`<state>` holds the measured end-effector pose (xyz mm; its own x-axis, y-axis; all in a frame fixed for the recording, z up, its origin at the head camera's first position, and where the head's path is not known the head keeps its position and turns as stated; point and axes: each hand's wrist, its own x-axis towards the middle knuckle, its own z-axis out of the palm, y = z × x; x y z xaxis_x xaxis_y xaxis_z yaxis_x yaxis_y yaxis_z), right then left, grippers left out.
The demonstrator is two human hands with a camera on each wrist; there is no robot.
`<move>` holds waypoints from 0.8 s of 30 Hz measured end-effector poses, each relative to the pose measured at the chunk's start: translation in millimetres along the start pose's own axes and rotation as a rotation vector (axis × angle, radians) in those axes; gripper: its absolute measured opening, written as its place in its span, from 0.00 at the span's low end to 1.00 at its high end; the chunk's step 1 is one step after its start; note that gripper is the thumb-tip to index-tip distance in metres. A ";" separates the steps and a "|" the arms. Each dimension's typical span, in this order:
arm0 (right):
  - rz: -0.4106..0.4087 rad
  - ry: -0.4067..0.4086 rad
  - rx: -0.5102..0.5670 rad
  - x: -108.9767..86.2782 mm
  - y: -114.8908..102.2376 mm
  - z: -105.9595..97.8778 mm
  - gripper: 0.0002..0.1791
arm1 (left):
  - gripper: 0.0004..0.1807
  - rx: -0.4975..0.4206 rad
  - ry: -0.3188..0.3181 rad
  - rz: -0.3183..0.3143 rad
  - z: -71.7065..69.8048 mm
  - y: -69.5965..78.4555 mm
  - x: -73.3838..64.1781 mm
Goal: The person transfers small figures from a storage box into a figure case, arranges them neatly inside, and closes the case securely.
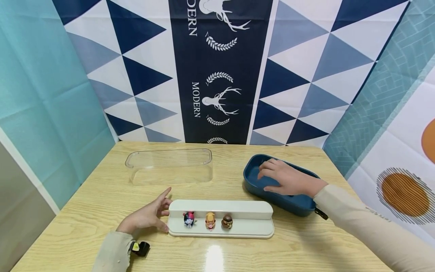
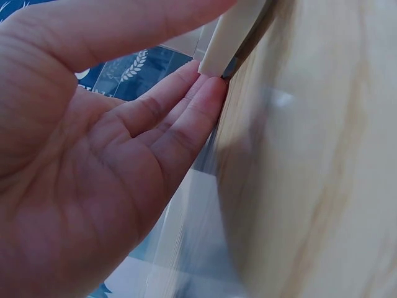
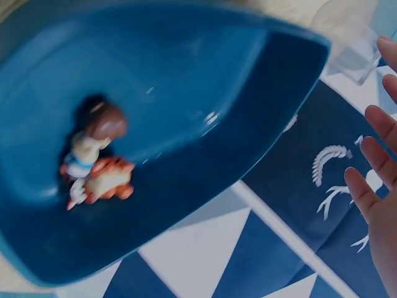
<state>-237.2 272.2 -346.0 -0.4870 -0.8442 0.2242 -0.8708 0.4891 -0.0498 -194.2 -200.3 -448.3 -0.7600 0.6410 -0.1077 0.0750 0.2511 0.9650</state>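
We see white two-level stand lying lengthwise, raised tier at back; left hand touches its left end. On stand's lower tier, left of its middle, we count three small upright figurines in row: black-and-red one, orange-yellow one, brown one. Right of stand and farther back, deep blue bin, set aslant, right hand over its opening. Inside bin, brown-haired figurine close against orange figurine, both slightly blurred.

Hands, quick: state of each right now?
Left hand: open, fingers touching the end of the white stand.
Right hand: open, holding nothing, over the blue tub.
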 end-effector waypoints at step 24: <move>0.173 -0.275 -0.160 -45.5 46.5 -0.1 0.20 | 0.72 0.018 0.010 -0.005 -0.3 -1.1 -0.2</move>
<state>-255.5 333.4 -358.4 -0.6454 -0.7625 -0.0459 -0.7627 0.6399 0.0942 -194.3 -201.0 -449.3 -0.7665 0.6327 -0.1105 0.0822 0.2673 0.9601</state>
